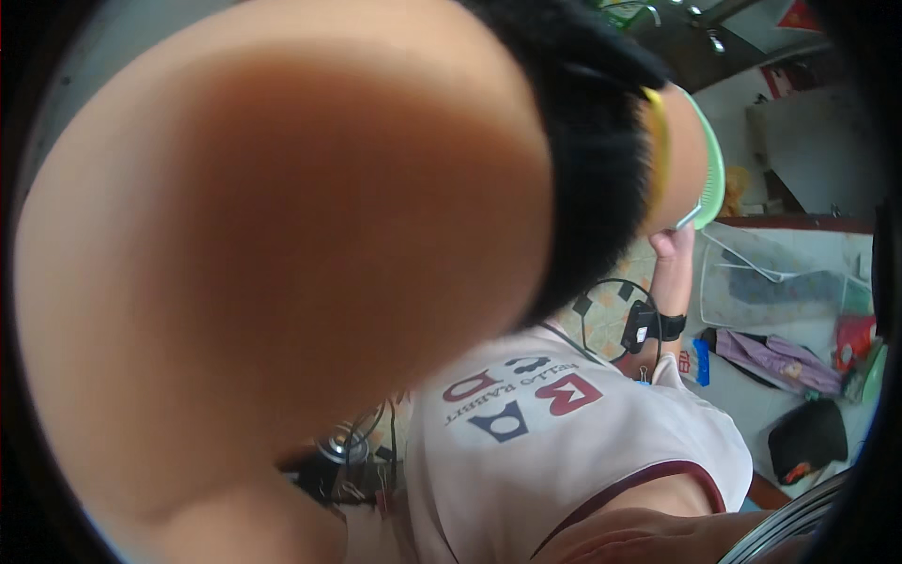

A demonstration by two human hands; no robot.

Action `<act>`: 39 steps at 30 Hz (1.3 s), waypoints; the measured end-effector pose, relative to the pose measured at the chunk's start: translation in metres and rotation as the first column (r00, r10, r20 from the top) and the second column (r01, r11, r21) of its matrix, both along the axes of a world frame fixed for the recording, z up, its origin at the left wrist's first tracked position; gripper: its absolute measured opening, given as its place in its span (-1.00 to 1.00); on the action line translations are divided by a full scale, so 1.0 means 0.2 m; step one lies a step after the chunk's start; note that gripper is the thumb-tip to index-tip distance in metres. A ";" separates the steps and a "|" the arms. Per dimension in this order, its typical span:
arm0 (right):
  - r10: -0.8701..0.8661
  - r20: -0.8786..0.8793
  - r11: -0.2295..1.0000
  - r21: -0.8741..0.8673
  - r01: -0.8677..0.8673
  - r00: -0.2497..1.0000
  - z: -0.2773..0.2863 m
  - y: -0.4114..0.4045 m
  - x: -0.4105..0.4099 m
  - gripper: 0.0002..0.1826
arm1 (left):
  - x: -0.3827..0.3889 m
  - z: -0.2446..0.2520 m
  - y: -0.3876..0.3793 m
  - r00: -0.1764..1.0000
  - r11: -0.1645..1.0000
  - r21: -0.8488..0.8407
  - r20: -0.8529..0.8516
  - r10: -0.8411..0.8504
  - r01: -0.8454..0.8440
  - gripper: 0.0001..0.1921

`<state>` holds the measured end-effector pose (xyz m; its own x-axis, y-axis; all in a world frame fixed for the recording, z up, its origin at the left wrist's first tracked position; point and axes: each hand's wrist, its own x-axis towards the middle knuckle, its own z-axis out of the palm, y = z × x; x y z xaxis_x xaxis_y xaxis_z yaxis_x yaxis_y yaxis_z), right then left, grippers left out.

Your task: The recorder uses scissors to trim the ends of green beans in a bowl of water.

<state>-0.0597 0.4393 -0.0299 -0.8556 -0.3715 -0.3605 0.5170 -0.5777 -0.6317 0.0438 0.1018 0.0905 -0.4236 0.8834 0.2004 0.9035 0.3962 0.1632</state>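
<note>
A blurred bare arm, which seems to be my left, fills much of the view close to the camera. A wide black strap [592,162] wraps it, with a yellow band [658,148] along its edge. Past the band shows part of my left hand [678,158]; its fingers are hidden. A pale green plastic object with a slotted edge [713,169] lies behind that hand, mostly covered. My right hand [666,242] is at the lower end of it, largely hidden, so its grip is unclear. A black device [640,326] is strapped to my right wrist.
At right, a clear plastic bin [768,282] stands on a pale surface. Purple cloth [782,361], a blue packet [700,362] and a black item [807,438] lie nearby. Black cables [659,310] hang from the wrist device. Patterned floor tiles [606,310] show below.
</note>
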 end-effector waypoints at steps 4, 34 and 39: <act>-0.027 -0.051 0.992 0.123 0.033 0.998 -0.03 0.02 -0.01 -0.68 | 0.04 0.02 -0.08 0.997 0.998 -0.064 0.076 0.010 -0.005 -0.92; -0.248 -0.034 0.949 0.193 0.250 0.968 -0.10 -0.10 -0.08 -0.71 | -0.11 0.37 0.11 0.874 0.801 -0.517 0.185 0.449 -0.302 -0.77; -0.294 -0.016 0.950 0.105 0.294 0.956 -0.03 0.06 0.02 -0.73 | -0.43 -0.21 -0.16 0.763 0.703 -0.407 0.023 0.646 -0.583 -0.72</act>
<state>-0.0562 0.4506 -0.0357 -0.9211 -0.0638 -0.3841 0.3345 -0.6344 -0.6968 -0.0414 0.0691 0.0486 -0.8944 0.4066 -0.1862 0.4123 0.9110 0.0088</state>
